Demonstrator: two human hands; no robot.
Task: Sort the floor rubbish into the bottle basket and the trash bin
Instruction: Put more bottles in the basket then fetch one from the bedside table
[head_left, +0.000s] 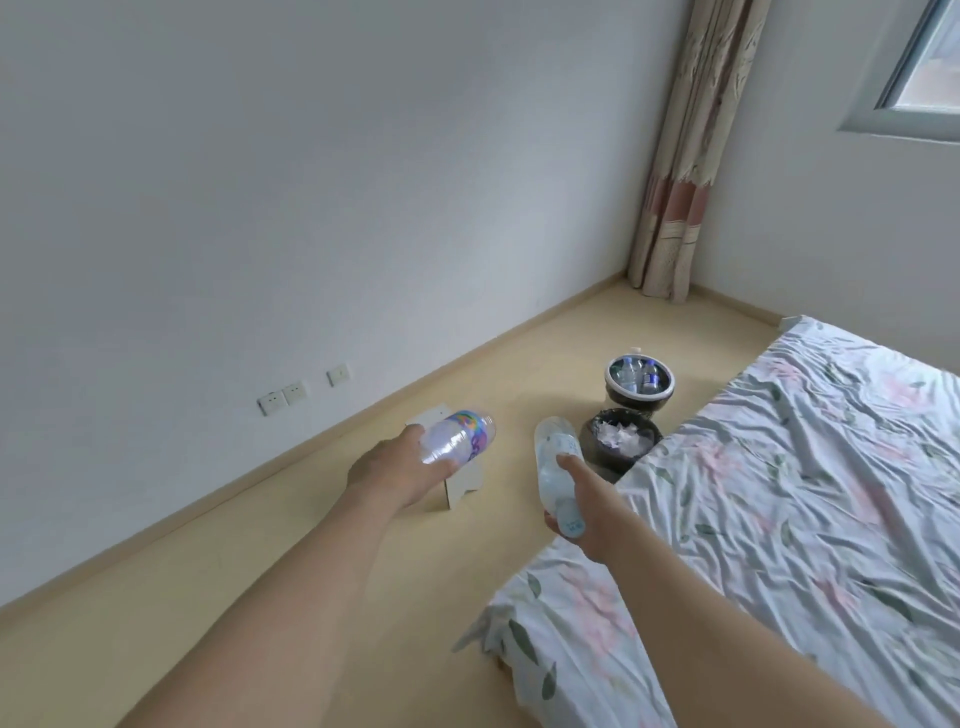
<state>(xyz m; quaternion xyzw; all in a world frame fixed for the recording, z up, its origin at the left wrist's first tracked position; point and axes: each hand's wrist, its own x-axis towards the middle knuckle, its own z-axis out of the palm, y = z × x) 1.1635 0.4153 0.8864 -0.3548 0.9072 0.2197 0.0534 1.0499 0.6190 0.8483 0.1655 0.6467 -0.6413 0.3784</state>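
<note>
Gripping one bottle each: left hand (387, 470) bottle (460, 435) points up-right; right hand (582, 512) bottle (555, 470) points away.

A clear bottle with a colourful label (460, 435) and a clear bottle with a pale blue label (557, 470) are held above the floor; beyond, the white-rimmed bottle basket (640, 383) holds bottles; beside the bed, the dark trash bin (621, 439) holds crumpled paper.

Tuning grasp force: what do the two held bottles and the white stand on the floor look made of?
Left-hand bottle: thin clear plastic, glossy, see-through wall with a colourful printed label.
Right-hand bottle: likewise clear plastic, pale label.
White stand: likely folded cardboard or thin board, matte, with flat panels and cut-out feet; not certain.
</note>
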